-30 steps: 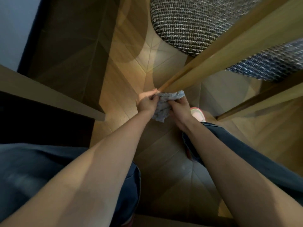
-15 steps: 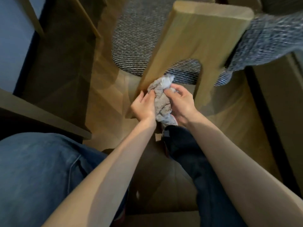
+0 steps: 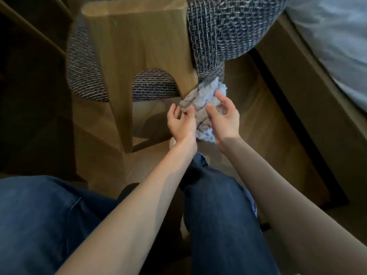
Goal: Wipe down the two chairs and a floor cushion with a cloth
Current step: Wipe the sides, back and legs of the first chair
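The crumpled cloth (image 3: 200, 100) is bunched against the lower end of the wooden chair leg (image 3: 184, 76), just under the woven seat (image 3: 228, 30), probably so the wad can wrap the leg's edge for wiping. Of the 2 hands, the right hand (image 3: 224, 118) curls its fingers round the cloth to steady it, while the left hand (image 3: 179, 124) is loosely spread, fingertips touching the cloth's near side as a brace

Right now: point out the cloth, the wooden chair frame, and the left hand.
cloth (image 3: 199, 100), head view, crumpled middle between the hands.
wooden chair frame (image 3: 137, 42), head view, broad flat panel.
left hand (image 3: 179, 124), head view, its middle.
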`<state>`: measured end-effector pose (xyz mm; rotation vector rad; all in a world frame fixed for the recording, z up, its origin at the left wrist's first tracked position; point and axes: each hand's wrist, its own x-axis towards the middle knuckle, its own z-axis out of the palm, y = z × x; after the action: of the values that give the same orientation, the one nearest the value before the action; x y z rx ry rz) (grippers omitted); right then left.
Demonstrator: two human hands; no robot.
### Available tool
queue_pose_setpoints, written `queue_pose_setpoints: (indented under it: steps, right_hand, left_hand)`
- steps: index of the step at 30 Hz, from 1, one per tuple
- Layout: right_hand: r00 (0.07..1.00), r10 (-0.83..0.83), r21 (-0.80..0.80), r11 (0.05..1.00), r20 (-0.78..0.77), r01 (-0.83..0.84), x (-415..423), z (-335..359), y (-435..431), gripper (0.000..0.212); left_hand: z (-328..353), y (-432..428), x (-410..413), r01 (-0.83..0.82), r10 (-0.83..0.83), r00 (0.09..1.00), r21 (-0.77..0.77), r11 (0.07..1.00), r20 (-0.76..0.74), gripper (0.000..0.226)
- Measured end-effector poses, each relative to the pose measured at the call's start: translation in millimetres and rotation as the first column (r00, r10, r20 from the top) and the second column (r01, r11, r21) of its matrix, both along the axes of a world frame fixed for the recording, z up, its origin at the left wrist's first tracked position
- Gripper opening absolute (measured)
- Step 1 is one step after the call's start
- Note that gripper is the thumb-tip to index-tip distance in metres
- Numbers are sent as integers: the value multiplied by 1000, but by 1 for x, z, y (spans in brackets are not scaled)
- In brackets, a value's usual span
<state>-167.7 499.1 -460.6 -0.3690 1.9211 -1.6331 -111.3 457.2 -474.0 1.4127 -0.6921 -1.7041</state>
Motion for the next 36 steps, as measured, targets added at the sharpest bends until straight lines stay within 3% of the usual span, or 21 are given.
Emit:
queue_pose_setpoints:
  steps: [6,11,17,24,30,36]
  right_hand:
    - [991,85,78,994,-106,-77,-7,-35,-15,29]
    - [966,97,126,990,-238,-69,-15,-67,-16,8]
    - [976,179,232,962,-122,-147,-34,-119,-13,19]
    - [968,250,329,912,32,-246,-57,-176,-14,29]
    - [956,241,399,870,167,-289,-71,-218,-19,35]
    - [929,127,344,904,347,-252,-69,-228,-23,40]
  left_hand:
    - [-29,-18,-5,2,4,998,-90,996,68,41]
    - [-61,-20,-5,179,-141,964,-157,971,226,31]
    - [-108,-21,-17,338,-283,886,-95,936,367,22]
    - [-163,-29,-36,435,-426,791,86,896,440,15]
    - [-201,-38,-47,543,-553,684,173,822,476,24]
    - [-202,-37,-53,471,-541,758,268,840,365,27]
